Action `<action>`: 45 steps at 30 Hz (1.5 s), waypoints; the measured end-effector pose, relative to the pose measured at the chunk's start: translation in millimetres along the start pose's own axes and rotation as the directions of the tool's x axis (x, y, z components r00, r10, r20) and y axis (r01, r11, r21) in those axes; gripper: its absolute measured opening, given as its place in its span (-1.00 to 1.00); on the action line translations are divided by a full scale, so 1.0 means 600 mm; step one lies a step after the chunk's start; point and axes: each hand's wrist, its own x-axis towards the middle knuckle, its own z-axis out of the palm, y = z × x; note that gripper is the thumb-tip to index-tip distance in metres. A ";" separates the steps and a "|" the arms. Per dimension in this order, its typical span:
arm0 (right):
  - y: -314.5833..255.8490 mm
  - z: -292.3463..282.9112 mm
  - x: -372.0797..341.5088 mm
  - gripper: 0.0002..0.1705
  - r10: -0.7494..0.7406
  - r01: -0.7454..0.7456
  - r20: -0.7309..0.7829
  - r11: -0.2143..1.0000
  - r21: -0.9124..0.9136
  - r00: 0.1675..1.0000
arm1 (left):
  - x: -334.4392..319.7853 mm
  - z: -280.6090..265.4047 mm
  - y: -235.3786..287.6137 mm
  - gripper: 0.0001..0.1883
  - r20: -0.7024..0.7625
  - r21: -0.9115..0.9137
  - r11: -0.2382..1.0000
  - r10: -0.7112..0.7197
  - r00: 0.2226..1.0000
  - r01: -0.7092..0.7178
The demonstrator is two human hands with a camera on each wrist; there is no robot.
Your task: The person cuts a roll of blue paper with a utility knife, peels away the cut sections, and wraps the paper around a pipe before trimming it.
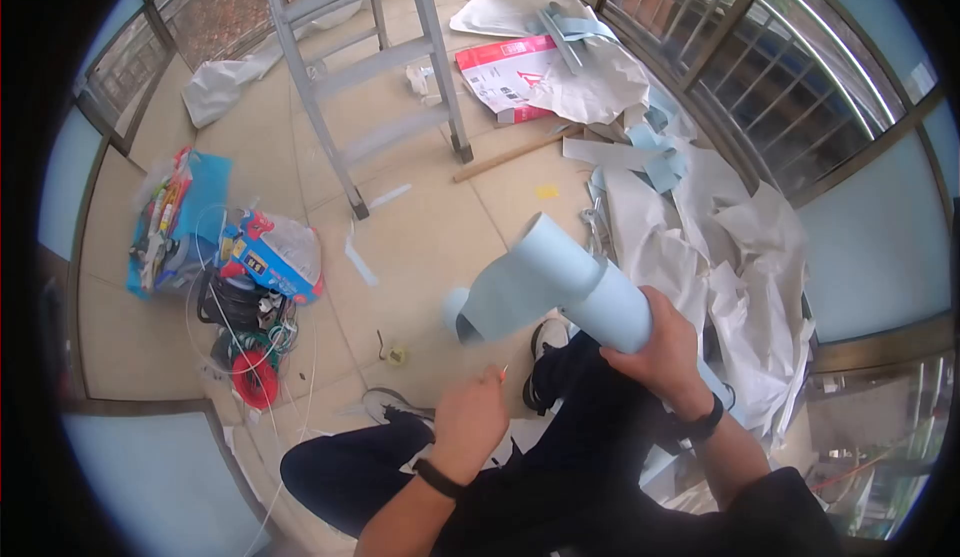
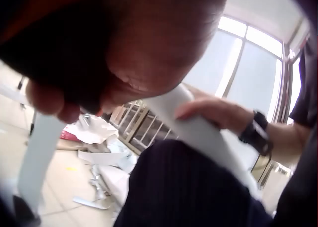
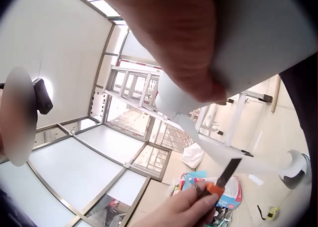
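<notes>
My right hand (image 1: 662, 349) grips a thick roll of pale blue film (image 1: 600, 302), held slantwise above my leg. A loose flap of the film (image 1: 510, 297) hangs off the roll toward the left and curls at its end. My left hand (image 1: 470, 419) is in front of my body, below the flap and apart from the roll. In the right wrist view this left hand (image 3: 181, 207) holds a utility knife (image 3: 216, 188) with an orange part and a dark blade extended. The blade points up toward the hanging film strip (image 3: 233, 157).
A metal stepladder (image 1: 380, 67) stands ahead. Crumpled white sheeting (image 1: 690, 257) and film scraps lie along the right, with a pink-and-white box (image 1: 510, 72) behind. On the left are bags (image 1: 275, 252) and a red coil (image 1: 255, 377). A tape measure (image 3: 272, 213) lies on the tiles.
</notes>
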 end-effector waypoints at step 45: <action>-0.018 -0.005 -0.005 -0.01 -0.015 0.015 0.005 0.999 0.037 1.000 | 0.031 -0.084 0.059 -0.78 -0.429 -0.087 0.961 0.201 0.881 -0.262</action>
